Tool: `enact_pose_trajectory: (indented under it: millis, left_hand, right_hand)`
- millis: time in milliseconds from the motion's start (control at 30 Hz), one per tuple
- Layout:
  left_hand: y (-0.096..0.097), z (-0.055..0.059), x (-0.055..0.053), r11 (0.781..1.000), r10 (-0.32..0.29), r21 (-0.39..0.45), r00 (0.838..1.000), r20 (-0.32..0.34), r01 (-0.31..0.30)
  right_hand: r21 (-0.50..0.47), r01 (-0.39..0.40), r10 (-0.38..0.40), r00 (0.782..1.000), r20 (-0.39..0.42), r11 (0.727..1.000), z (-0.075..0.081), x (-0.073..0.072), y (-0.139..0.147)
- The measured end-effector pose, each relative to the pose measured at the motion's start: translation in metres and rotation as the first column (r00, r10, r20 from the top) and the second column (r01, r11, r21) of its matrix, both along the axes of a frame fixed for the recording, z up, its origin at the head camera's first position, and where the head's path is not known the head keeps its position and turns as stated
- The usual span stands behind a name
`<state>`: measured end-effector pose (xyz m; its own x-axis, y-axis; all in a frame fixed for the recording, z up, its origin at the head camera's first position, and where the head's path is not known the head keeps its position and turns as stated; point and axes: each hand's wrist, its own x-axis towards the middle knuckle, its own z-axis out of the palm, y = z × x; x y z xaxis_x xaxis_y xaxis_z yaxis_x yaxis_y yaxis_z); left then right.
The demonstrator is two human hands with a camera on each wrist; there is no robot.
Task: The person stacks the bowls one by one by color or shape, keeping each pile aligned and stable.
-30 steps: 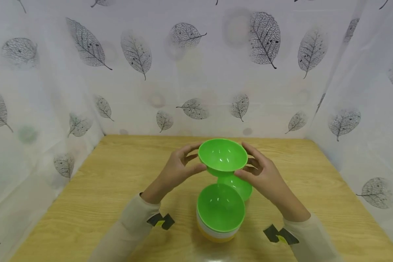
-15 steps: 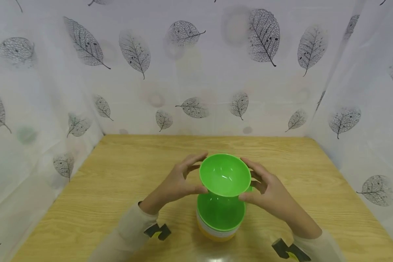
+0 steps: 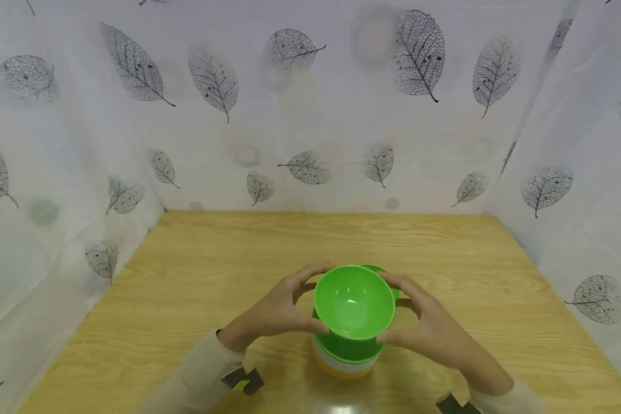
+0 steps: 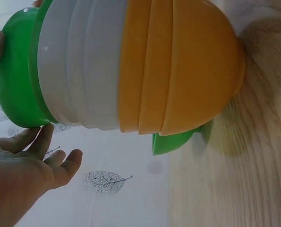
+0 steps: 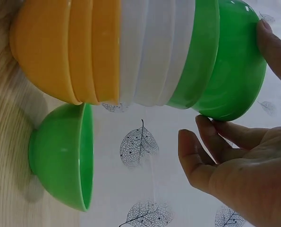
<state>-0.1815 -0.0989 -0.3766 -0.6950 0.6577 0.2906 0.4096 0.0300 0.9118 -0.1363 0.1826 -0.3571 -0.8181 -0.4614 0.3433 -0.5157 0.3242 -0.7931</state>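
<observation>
Between both hands is a green bowl [image 3: 354, 302], low over the stack of bowls with its lower part inside the stack's top green bowl [image 3: 344, 349]. My left hand [image 3: 284, 305] grips the bowl's left side, thumb at the near rim and fingers at the far side. On the opposite side my right hand [image 3: 426, 322] holds it in the same way. Under the top green bowl come white bowls [image 4: 79, 61], then orange bowls [image 4: 192, 66] standing on the table. Both wrist views show this stack sideways.
A separate green bowl [image 5: 60, 153] stands upright on the table just behind the stack, mostly hidden in the head view. The wooden table [image 3: 212, 241] is bordered by a white curtain [image 3: 331, 115] printed with leaves.
Both hands have brought the green bowl nearer and down, from above the separate bowl at the back to over the stack and into its top. The stack has stayed in place.
</observation>
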Motion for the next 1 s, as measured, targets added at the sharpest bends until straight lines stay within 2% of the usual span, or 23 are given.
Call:
enact_pose_trajectory:
  millis: [300,567,833,1000]
  left_hand:
    - [-0.002,-0.003,0.006,0.997,0.010,-0.074,1.000,0.012,-0.009]
    - [-0.003,-0.001,0.008,0.991,-0.018,-0.135,1.000,-0.023,0.015]
    - [-0.006,0.006,0.012,0.965,-0.025,-0.263,0.997,-0.074,0.005]
    - [-0.008,0.006,0.014,0.955,-0.027,-0.298,0.997,-0.079,0.002]
  right_hand:
    - [0.062,0.045,-0.048,0.998,0.046,0.997,-0.008,0.007,-0.001]
    - [0.060,0.040,-0.043,0.998,0.041,0.997,-0.012,0.011,-0.002]
    - [0.045,0.045,-0.047,0.997,0.064,0.998,-0.021,0.016,-0.003]
    - [0.024,0.027,-0.028,0.998,0.061,0.999,-0.023,0.017,-0.003]
